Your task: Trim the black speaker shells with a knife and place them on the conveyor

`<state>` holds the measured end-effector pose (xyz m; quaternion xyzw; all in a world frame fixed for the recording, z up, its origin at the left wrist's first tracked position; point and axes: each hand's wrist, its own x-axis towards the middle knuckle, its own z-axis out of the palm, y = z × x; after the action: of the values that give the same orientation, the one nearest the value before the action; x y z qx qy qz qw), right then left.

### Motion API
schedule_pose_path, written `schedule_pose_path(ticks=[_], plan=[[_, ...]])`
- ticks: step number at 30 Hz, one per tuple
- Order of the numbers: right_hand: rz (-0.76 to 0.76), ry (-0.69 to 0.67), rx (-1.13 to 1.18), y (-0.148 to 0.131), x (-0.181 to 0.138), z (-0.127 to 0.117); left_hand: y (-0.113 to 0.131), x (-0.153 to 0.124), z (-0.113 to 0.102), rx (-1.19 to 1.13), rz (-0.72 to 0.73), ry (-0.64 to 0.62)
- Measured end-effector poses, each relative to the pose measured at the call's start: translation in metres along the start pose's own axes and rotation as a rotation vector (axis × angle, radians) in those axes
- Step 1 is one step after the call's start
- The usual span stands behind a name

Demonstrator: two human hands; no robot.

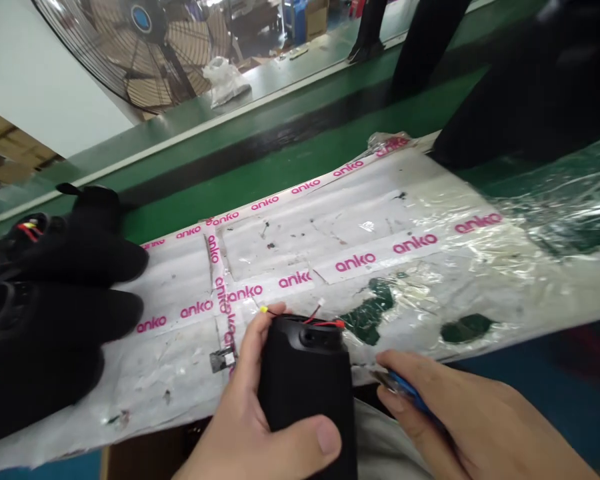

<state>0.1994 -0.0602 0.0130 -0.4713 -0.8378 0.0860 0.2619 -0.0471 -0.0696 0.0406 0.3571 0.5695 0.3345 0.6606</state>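
My left hand [275,427] is wrapped round a black fabric-covered speaker housing [305,393], thumb across its front. The housing stands upright near the table's front edge, its open end facing away from me. Thin red and black wires [316,321] come out of that end, with a white, a red and a yellow connector at their tips. Just right of the housing, my right hand [445,407] pinches a small blue-handled tool [410,392] with a pointed metal tip. The tip is apart from the housing; its exact kind is partly hidden by the fingers.
More black housings [95,247] crowd the left side, some with wires showing. White sheeting with pink-lettered tape [355,262] covers the bench, torn at the right. Beyond lie a green belt [220,180], a large fan [140,40], and dark shapes [535,87] at upper right.
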Motion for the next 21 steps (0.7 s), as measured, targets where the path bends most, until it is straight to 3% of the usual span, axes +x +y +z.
schedule_pose_path(ticks=[5,14,21], plan=[[-0.117,-0.029,-0.255,0.003,0.012,-0.019,-0.030,0.014,0.036,0.074,0.132,0.020],[-0.134,-0.187,-0.350,0.006,0.004,-0.030,-0.041,0.018,0.029,0.214,0.221,0.008],[-0.138,-0.202,-0.341,0.011,0.003,-0.029,-0.037,0.017,0.032,0.223,0.184,0.040]])
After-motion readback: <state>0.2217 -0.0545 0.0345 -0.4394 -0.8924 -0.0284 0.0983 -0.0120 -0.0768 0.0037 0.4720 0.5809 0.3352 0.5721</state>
